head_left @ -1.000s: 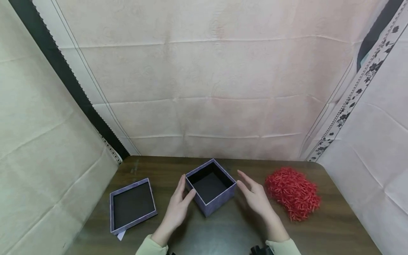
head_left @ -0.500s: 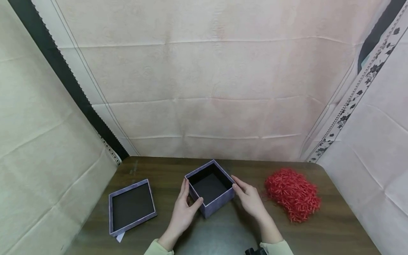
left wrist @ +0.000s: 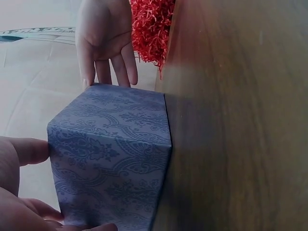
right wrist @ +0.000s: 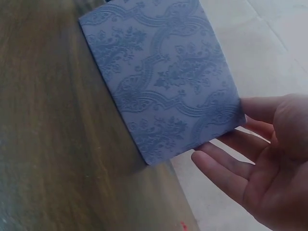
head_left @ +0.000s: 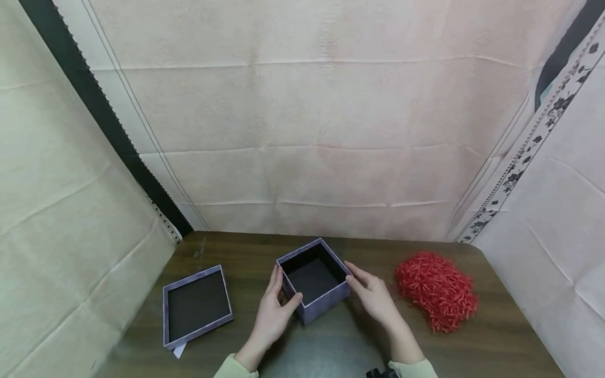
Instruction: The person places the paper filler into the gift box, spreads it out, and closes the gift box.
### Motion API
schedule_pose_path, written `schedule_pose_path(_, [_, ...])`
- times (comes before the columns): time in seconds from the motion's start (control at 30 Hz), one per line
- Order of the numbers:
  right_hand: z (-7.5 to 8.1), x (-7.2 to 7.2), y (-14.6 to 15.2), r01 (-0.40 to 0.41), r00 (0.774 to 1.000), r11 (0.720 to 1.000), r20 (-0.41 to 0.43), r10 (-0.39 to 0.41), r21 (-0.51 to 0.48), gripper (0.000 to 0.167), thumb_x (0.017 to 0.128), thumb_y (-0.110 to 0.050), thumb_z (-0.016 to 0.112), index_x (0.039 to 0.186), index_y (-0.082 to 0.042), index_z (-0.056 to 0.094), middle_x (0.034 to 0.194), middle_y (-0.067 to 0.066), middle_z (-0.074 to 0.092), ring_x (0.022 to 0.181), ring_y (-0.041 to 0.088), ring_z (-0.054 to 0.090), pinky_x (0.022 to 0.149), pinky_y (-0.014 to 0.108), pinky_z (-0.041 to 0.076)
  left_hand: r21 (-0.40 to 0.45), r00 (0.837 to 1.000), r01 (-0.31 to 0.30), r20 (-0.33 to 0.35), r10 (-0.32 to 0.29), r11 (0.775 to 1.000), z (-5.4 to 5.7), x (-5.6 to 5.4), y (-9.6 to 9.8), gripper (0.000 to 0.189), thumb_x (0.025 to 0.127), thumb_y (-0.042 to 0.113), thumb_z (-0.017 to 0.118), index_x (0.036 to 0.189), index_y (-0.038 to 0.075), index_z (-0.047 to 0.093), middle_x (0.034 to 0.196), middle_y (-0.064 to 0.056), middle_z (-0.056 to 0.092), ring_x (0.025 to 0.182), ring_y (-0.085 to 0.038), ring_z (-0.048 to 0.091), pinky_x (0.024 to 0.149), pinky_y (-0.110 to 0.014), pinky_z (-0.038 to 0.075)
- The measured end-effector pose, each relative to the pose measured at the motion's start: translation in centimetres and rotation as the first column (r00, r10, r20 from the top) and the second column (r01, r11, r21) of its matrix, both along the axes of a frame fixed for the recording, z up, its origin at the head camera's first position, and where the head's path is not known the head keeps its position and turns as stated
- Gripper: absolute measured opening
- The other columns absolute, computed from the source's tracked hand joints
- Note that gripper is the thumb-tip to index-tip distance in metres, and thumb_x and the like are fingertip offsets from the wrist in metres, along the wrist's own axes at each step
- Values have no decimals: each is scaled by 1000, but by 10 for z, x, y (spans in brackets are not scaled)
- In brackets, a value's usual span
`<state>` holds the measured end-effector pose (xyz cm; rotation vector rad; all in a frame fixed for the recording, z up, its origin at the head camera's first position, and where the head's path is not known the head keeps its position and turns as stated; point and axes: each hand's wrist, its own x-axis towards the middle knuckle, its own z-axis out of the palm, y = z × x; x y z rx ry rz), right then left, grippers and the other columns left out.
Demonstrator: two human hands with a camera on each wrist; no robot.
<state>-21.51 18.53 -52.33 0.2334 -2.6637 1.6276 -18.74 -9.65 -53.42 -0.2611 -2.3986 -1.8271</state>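
An open-topped purple-blue patterned box (head_left: 326,302) with a black inside stands on the table, one corner toward me. My left hand (head_left: 275,314) holds its left corner, thumb on the near-left side and fingers farther back; in the left wrist view that thumb (left wrist: 33,150) touches the box near its rim. My right hand (head_left: 375,298) holds the right corner between thumb and fingers; in the right wrist view the fingers (right wrist: 226,175) lie along the box's edge. The matching lid (head_left: 198,305) lies left of the box, its black inside up.
A heap of red shredded paper (head_left: 437,291) lies on the right of the brown wooden table (head_left: 331,349). A white tab (head_left: 179,350) sticks out under the lid's near edge. Pale cloth (head_left: 302,115) hangs behind and at both sides.
My right hand has moved left and now touches the box's right corner, where a gap was before. The box has shifted slightly toward me. The lid and red paper stay put.
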Motion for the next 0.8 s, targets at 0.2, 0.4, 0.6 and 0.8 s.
schedule_pose_path(0.2, [9, 4, 2, -36, 999, 999, 29, 36, -2, 46, 108, -34, 67, 152, -20, 64, 150, 6, 64, 136, 31, 62, 112, 58, 49, 14, 1000, -9, -29, 9, 1000, -1, -3, -5, 78, 101, 14, 75, 162, -10, 32, 173, -25, 23, 156, -42, 27, 118, -57, 39])
schedule_pose_path(0.4, [21, 8, 3, -76, 996, 996, 41, 74, 40, 44, 104, -28, 74, 146, -17, 68, 141, 7, 70, 129, 28, 68, 107, 53, 55, 8, 998, 70, 2, -70, 998, 4, -13, -17, 70, 102, 8, 73, 161, -8, 38, 171, -22, 31, 154, -40, 34, 116, -54, 42])
schedule_pose_path(0.6, [31, 16, 7, -154, 988, 980, 34, 150, 123, 52, 102, -34, 76, 148, -12, 67, 132, 10, 74, 120, 25, 73, 101, 54, 59, -62, 982, 179, 75, -174, 982, 13, -23, -30, 67, 104, 9, 68, 163, -2, 39, 171, -17, 34, 156, -38, 34, 119, -55, 39])
schedule_pose_path(0.8, [39, 22, 9, -204, 979, 968, 54, 198, 147, 57, 100, -36, 77, 149, -9, 65, 126, 13, 77, 116, 26, 74, 97, 54, 61, -100, 973, 216, 106, -205, 971, 17, -27, -36, 61, 107, 12, 65, 163, 3, 43, 168, -11, 41, 154, -36, 39, 123, -57, 33])
